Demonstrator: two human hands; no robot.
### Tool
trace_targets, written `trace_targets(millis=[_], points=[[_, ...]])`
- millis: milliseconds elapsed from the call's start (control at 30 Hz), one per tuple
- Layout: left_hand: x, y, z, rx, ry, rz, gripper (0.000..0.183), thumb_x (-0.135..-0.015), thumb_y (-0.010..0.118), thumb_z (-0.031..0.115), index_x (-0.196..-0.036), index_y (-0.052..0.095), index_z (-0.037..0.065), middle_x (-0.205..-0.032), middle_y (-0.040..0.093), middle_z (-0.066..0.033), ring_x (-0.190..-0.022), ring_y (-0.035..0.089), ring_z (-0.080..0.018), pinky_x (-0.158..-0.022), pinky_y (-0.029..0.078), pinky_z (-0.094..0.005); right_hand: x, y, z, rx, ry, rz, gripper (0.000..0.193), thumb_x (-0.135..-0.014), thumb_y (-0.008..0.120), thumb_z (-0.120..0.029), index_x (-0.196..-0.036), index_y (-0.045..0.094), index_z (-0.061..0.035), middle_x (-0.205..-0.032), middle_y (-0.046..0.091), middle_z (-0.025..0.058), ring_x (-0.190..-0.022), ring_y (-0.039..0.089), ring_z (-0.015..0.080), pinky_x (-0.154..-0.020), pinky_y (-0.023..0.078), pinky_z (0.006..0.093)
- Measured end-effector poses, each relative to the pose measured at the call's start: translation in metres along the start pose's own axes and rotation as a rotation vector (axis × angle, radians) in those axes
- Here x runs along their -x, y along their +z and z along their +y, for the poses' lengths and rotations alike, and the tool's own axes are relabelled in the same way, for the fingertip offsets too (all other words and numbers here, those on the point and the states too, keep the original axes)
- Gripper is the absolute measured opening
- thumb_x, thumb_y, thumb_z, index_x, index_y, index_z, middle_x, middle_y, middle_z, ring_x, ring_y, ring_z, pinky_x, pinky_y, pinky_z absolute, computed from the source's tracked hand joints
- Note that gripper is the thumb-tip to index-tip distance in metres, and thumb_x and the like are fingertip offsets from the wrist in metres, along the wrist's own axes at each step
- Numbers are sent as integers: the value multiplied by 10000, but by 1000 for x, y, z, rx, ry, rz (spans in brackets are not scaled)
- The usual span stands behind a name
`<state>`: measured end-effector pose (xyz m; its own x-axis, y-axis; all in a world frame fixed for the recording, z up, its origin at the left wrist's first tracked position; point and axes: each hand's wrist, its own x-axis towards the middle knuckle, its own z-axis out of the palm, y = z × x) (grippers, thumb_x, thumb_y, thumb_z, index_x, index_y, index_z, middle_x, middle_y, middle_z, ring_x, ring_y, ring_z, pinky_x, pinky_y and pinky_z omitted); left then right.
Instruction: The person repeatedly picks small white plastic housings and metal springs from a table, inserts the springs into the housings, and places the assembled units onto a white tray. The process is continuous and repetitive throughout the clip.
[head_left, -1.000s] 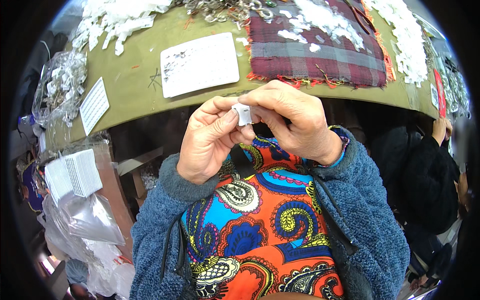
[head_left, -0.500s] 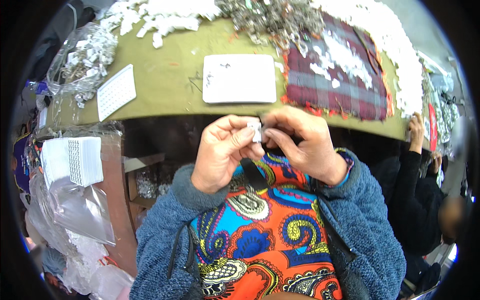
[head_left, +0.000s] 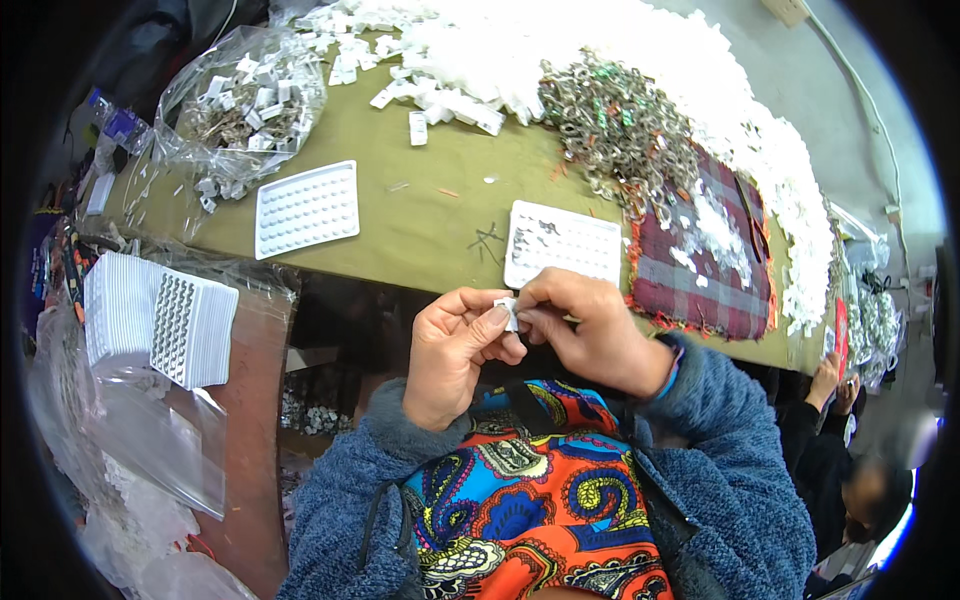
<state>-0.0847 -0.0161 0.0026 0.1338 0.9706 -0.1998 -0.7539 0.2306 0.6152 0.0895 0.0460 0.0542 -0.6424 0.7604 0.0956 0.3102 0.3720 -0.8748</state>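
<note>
Between the thumb and fingers of my left hand (head_left: 447, 355) is a small white plastic piece (head_left: 508, 313), held in front of the table edge. My right hand (head_left: 598, 335) pinches at the right side of the same piece; its fingertips partly hide what they grip. Just beyond my hands, a white tray (head_left: 590, 252) with small dark bits on its left part lies at the table's near edge. To its right is a plaid cloth (head_left: 668, 280) with white flakes scattered on it.
The green table (head_left: 400, 215) bears a heap of metal clips (head_left: 620, 130), a long pile of white pieces (head_left: 690, 70), a bulging clear bag (head_left: 240, 110) and another white tray (head_left: 305, 210). Stacked trays (head_left: 195, 325) stand at left. At far right is another person's hand (head_left: 823, 380).
The view has shifted, so the table shows farther left and lower. My right fingers have closed in on the white piece, which my left hand keeps holding.
</note>
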Motion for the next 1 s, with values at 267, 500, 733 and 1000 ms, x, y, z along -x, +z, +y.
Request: trace_targets(millis=[267, 500, 733, 1000], points=[[-14, -30, 24, 212, 113, -45, 246, -1040, 494, 209, -1163, 528, -1, -916, 590, -77, -824, 656, -177, -662, 607, -296, -162, -18, 37, 510, -361, -58, 105, -845, 670, -57, -929, 685, 3, -821, 666, 156, -749, 652, 337, -677, 521, 392], [-34, -39, 38, 87, 62, 60, 342, -1047, 491, 287, -1159, 580, -24, -1022, 633, -98, -883, 656, -170, -656, 577, -258, -202, 0, 65, 698, -257, -29, 104, -837, 673, -105, -897, 646, -24, -836, 662, 156, -788, 654, 360, -710, 531, 443], [-53, -34, 41, 146, 110, 147, 258, -1023, 548, 191, -1174, 606, -10, -996, 661, -60, -853, 645, -129, -647, 560, -239, -122, -10, 20, 355, -445, -252, 107, -839, 663, -28, -943, 639, -38, -854, 583, 126, -771, 620, 327, -646, 517, 397], [-53, -36, 37, 98, 129, 67, 217, -1009, 558, 130, -1155, 590, -28, -1035, 676, -151, -793, 674, -152, -615, 591, -249, -168, -42, 50, 482, -216, 119, 117, -861, 673, -117, -906, 698, -12, -817, 679, 169, -743, 674, 334, -697, 542, 395]])
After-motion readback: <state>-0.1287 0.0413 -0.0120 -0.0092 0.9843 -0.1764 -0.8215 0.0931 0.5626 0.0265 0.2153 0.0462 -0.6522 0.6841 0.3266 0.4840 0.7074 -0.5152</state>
